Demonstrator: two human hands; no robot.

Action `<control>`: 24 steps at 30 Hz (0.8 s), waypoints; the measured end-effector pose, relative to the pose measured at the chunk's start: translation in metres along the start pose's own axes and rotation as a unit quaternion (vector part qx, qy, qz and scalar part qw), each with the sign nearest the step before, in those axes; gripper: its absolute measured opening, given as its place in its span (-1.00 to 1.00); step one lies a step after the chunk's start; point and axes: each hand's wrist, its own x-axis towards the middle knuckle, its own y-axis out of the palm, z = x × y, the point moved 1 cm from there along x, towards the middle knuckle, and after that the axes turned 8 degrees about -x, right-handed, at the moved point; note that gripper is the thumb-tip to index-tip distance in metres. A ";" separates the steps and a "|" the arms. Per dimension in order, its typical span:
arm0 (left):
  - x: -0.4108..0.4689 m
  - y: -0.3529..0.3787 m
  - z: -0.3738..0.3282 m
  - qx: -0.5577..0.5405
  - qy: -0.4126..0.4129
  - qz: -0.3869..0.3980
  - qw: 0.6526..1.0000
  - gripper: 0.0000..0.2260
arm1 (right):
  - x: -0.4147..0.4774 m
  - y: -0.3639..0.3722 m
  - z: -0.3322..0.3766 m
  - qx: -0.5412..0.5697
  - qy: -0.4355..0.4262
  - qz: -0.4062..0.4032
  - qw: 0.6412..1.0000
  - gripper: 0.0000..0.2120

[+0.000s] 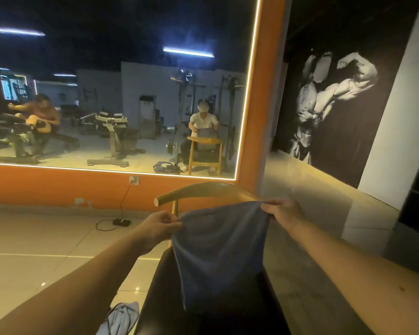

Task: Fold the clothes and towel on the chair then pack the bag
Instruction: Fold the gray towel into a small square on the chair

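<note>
Nearest the viewer, a crumpled grey cloth (121,317) lies low at the left of the chair (191,192); whether it rests on the floor cannot be told. Above the chair's black seat hangs a blue towel (220,250), held up by its two top corners, its lower end draping onto the seat. The left hand (161,224) pinches the left corner between thumb and curled fingers; the right hand (284,213) pinches the right corner the same way. The top edge sags a little between them.

To fold well, the person likely needs to pull that edge taut, keep both corners level, then bring corner to corner so the side edges meet before laying the towel flat on the seat to smooth it.

Beyond the chair's curved wooden back, a large mirror (131,93) in an orange frame reflects the person, the chair and a dark bag (166,168) on the floor beside it.
</note>
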 end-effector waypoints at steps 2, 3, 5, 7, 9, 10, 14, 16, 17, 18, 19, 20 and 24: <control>-0.014 -0.002 -0.016 0.001 0.024 -0.003 1.000 -0.91 | -0.012 -0.012 0.023 -0.016 -0.024 -0.018 0.999 -0.91; -0.022 -0.003 -0.024 0.002 0.036 -0.003 0.999 -0.93 | -0.018 -0.017 0.032 -0.025 -0.036 -0.027 0.999 -0.90; -0.033 -0.004 -0.040 0.001 0.054 0.008 0.998 -0.91 | -0.027 -0.024 0.045 -0.047 -0.054 -0.036 0.997 -0.90; -0.042 -0.005 -0.053 0.013 0.072 0.025 0.997 -0.91 | -0.033 -0.029 0.053 -0.064 -0.068 -0.041 0.995 -0.90; -0.048 -0.005 -0.062 0.040 0.089 0.023 0.995 -0.90 | -0.037 -0.031 0.056 -0.081 -0.078 -0.043 0.993 -0.90; -0.051 -0.004 -0.066 0.055 0.099 0.016 0.993 -0.89 | -0.041 -0.032 0.057 -0.088 -0.080 -0.040 0.992 -0.90; -0.062 -0.002 -0.080 0.147 0.180 -0.052 0.971 -0.92 | -0.047 -0.032 0.054 -0.094 -0.084 -0.039 0.991 -0.88; -0.067 -0.003 -0.084 0.188 0.214 -0.071 0.956 -0.93 | -0.047 -0.033 0.050 -0.094 -0.081 -0.034 0.992 -0.86; -0.070 -0.003 -0.086 0.212 0.225 -0.075 0.948 -0.93 | -0.047 -0.034 0.048 -0.097 -0.075 -0.022 0.992 -0.85; -0.073 -0.004 -0.087 0.242 0.232 -0.075 0.939 -0.92 | -0.049 -0.034 0.047 -0.103 -0.070 -0.014 0.992 -0.85; -0.076 -0.005 -0.089 0.271 0.234 -0.069 0.931 -0.91 | -0.049 -0.034 0.046 -0.108 -0.071 -0.015 0.992 -0.85; -0.078 -0.006 -0.090 0.297 0.232 -0.060 0.924 -0.91 | -0.050 -0.035 0.044 -0.109 -0.075 -0.021 0.991 -0.85; -0.081 -0.011 -0.094 0.366 0.179 -0.025 0.913 -0.94 | -0.053 -0.038 0.041 -0.099 -0.086 -0.021 0.991 -0.88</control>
